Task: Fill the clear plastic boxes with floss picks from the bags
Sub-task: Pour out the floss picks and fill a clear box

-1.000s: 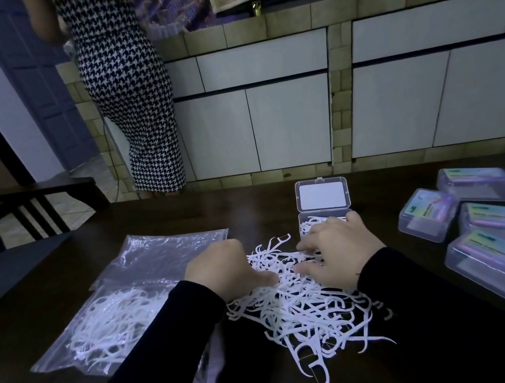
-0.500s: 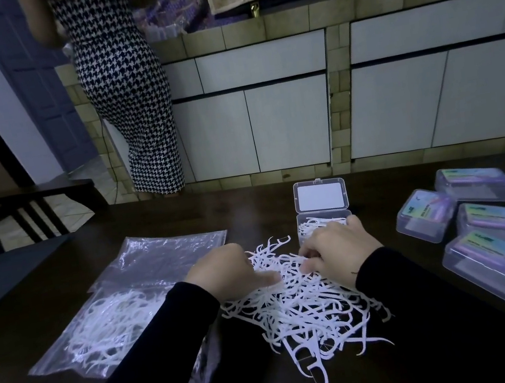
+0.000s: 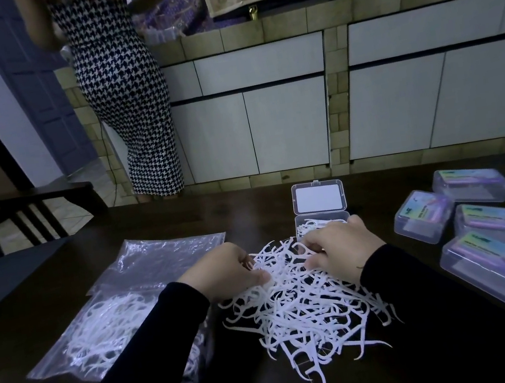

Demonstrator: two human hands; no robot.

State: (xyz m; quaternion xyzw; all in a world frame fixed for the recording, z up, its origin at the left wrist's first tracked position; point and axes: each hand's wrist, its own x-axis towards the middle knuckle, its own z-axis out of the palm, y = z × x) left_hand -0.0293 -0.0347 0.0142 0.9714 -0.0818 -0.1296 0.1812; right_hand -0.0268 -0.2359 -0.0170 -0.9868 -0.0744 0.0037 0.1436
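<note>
White plastic floss picks heaped before open clear box; left hand and right hand curl into them; box labels unreadable.

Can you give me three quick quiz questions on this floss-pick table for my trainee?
1. True or false: the open box behind the loose pile of floss picks already holds some picks.
2. How many closed boxes lie at the table's right side? A) two B) four C) six
3. Fill in: the bag with picks lies on the person's ____ side.

Key:
1. True; white picks show inside, just beyond the right hand.
2. B; the four closed boxes cluster together there.
3. Left; it lies beside the left hand, with an empty bag behind it.
</note>
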